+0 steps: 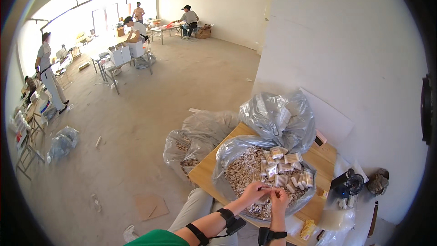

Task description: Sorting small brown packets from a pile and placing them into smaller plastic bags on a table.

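Note:
My left hand (255, 194) and my right hand (278, 198) meet over the near side of a large clear plastic bag (222, 157). Fingertips of both are pinched together around something small and pale that I cannot make out. Beneath them the bag holds a heap of loose short sticks with pale tips, which look like cotton swabs (241, 168). Several small clear packets of swabs (281, 180) lie on the heap, just beyond my fingers. The bag rests on a wooden tabletop (207, 167).
Another grey plastic bag (277, 116) stands behind, against the wall. More filled bags (182, 148) sit on the floor to the left. A small black fan (354, 184) and yellow packets (308, 229) are at the right. People work at far tables (123, 59).

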A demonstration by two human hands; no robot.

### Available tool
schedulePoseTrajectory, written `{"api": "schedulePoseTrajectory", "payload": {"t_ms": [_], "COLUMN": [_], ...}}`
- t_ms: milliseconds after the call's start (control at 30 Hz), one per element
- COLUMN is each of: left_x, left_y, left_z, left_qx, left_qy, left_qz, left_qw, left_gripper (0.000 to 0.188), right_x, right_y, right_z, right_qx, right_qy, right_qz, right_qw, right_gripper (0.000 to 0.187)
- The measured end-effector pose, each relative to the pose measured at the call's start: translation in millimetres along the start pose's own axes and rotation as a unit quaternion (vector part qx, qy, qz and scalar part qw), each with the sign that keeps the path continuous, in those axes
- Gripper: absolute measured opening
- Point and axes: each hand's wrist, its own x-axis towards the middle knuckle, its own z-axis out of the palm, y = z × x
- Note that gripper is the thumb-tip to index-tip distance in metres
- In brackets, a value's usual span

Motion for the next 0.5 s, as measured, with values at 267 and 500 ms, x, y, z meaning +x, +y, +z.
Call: {"api": "schedulePoseTrajectory", "payload": {"t_ms": [267,500], "left_x": [1,9], "left_y": [-13,-10], "left_z": [11,7], "left_qx": [-0.135,-0.043], "left_qy": [-0.007,0.037], "left_qz": [-0.054,-0.031], "left_qw": [0.989,0.998], "left_gripper": [0.023,0.026], "right_x": [2,1], "right_y": [-3,-11], "right_z": [-2,3], "right_qx": [-0.086,0.015], "right_qy": [0.034,0.026], "right_qz": [-0.056,-0.008], "right_qw": [0.994,1.0], "right_gripper": [0.008,0.009]}}
